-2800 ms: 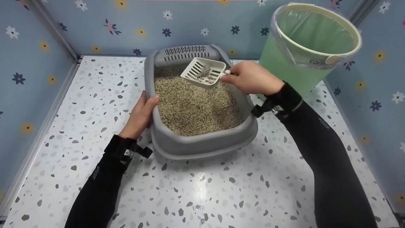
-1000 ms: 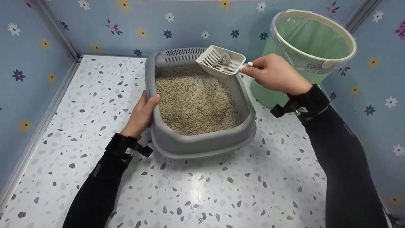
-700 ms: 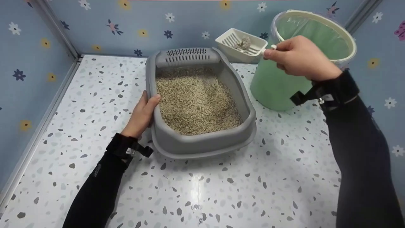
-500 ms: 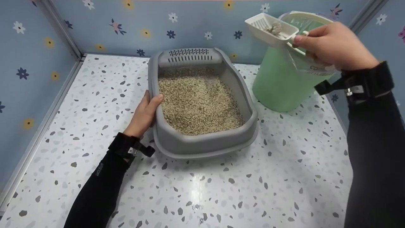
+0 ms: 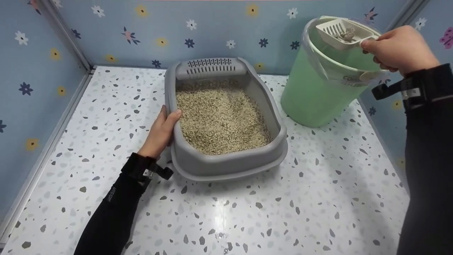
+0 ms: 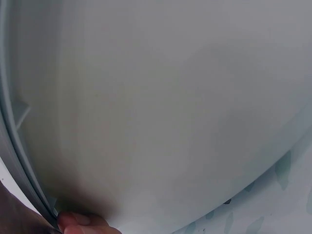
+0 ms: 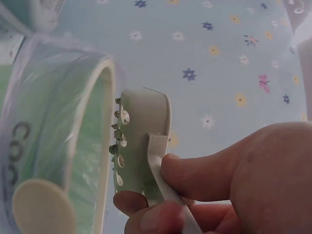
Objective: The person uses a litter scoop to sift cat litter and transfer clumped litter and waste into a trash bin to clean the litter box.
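Note:
A grey litter box (image 5: 230, 164) filled with tan granular litter (image 5: 221, 120) stands on the speckled surface. My left hand (image 5: 160, 132) grips its left rim, thumb on top and fingers underneath; in the left wrist view the fingertips (image 6: 83, 225) show against the box's outer wall. My right hand (image 5: 401, 49) pinches the handle of a white slotted litter scoop (image 5: 332, 32), which is held level over the mouth of a green bin (image 5: 311, 95). A greyish clump (image 5: 348, 34) lies in the scoop. In the right wrist view, bits of litter (image 7: 117, 134) poke through the scoop's slots.
The bin stands right of the litter box near the back wall, with a clear plastic liner (image 5: 320, 67) folded over its cream rim. Flower-patterned panels (image 5: 212, 32) enclose the back and both sides. The speckled surface (image 5: 276, 219) spreads in front of the box.
My right hand has carried the scoop with its clump up and rightward from above the litter box to over the bin's opening. The left hand keeps its grip on the box rim.

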`<state>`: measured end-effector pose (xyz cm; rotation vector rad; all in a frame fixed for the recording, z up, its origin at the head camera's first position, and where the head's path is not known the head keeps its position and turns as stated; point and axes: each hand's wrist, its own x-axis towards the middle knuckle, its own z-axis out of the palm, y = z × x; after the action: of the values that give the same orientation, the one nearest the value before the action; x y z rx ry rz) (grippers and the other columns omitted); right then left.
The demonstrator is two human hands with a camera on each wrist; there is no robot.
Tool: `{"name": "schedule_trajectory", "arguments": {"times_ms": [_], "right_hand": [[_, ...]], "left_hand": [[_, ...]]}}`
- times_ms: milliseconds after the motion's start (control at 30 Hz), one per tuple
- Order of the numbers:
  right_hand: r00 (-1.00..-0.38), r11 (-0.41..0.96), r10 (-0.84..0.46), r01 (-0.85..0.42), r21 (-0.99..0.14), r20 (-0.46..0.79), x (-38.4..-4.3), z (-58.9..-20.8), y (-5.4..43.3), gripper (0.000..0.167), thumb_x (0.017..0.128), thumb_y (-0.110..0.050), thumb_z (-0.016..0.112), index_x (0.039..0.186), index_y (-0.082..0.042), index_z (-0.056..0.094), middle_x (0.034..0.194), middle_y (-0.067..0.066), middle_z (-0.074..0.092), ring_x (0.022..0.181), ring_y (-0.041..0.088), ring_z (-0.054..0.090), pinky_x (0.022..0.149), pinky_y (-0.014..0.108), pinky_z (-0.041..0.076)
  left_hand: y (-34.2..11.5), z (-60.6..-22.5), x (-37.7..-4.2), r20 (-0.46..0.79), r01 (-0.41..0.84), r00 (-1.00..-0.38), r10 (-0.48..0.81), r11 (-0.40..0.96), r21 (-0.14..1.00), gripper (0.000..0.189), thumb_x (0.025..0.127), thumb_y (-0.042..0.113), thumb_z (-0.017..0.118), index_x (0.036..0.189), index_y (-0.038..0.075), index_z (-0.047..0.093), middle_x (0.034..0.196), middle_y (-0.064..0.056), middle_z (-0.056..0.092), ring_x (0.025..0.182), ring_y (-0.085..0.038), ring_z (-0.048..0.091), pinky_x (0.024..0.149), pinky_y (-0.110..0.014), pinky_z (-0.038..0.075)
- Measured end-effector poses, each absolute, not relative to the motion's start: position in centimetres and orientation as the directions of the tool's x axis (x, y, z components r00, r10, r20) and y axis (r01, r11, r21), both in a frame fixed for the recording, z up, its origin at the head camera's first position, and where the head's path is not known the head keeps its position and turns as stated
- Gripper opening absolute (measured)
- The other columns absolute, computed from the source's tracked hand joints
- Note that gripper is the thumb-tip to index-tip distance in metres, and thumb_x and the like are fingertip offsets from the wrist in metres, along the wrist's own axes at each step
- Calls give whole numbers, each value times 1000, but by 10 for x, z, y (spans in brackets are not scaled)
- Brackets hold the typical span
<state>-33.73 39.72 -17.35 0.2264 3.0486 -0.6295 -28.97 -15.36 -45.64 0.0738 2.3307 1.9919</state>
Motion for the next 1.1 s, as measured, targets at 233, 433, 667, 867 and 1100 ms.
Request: {"name": "schedule_trajectory", "arguments": {"times_ms": [233,433,667,867,1100], "right_hand": [[-994,969,105,103,-225,-2,-344,-179,396,61,112,-52,59,94,4,75,65,-1,56,62,21,52,55,34,42],[-994,989,94,85,-124,63,-351,-181,395,58,112,-43,63,116,13,79,67,3,61,70,30,51,59,41,40],[-992,999,39,42,25,121,-352,-185,395,41,109,-28,67,109,11,77,79,23,71,73,42,57,58,53,43],[-968,964,-97,-34,262,230,-352,-191,393,26,99,-1,55,111,7,77,84,27,65,68,44,54,48,57,40],[-927,852,-267,-99,514,263,-350,-203,388,17,98,-1,75,109,10,69,85,25,56,66,41,55,54,59,51]], "left_hand": [[-154,-459,-289,-17,-7,-997,70,143,990,101,109,62,55,180,12,2,182,-20,20,161,-32,32,129,-41,31],[-153,-458,-290,10,21,-997,79,142,990,102,110,59,55,179,8,2,185,-16,12,168,-25,19,137,-39,15],[-152,-457,-289,11,22,-997,79,142,990,99,109,61,57,180,11,10,178,-22,28,157,-33,37,132,-47,29],[-152,-459,-290,24,34,-997,76,125,992,89,110,61,58,178,14,24,156,-22,46,138,-34,50,121,-48,40],[-152,-459,-290,10,21,-997,79,141,990,90,110,65,56,178,17,24,146,-22,49,123,-35,55,106,-43,48]]}}
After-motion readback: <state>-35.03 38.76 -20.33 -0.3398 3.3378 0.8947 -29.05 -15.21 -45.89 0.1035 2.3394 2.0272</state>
